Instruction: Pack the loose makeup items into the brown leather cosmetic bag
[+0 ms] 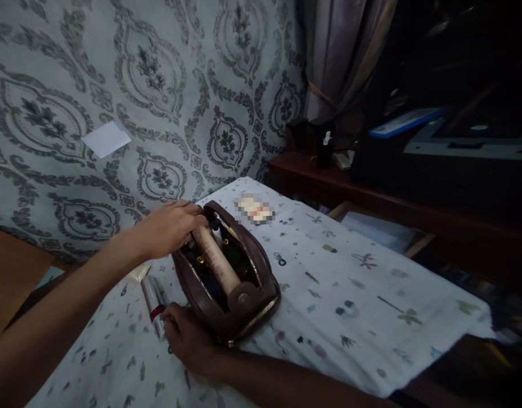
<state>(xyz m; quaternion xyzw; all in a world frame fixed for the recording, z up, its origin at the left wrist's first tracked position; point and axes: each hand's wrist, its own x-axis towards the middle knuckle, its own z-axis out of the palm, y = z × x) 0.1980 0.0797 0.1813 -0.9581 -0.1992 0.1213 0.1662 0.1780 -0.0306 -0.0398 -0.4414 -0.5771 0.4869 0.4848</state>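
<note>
An open brown zip pouch [261,294] lies on a table covered with a white patterned cloth [349,294]. A beige tube [216,260] and several dark small items stick up inside it. My left hand [169,228] reaches in from the left, its fingers curled over the pouch's far rim. My right hand [188,335] comes in from the bottom and rests at the pouch's near left side. Its fingertips are closed on a silver tube with a red band [153,300] lying on the cloth.
A small blurred packet [254,209] lies on the cloth behind the pouch. A cream item [139,273] peeks out under my left wrist. A dark wooden shelf [371,195] with a small bottle [326,148] stands to the right. Patterned wallpaper with a white paper [105,137] lies behind.
</note>
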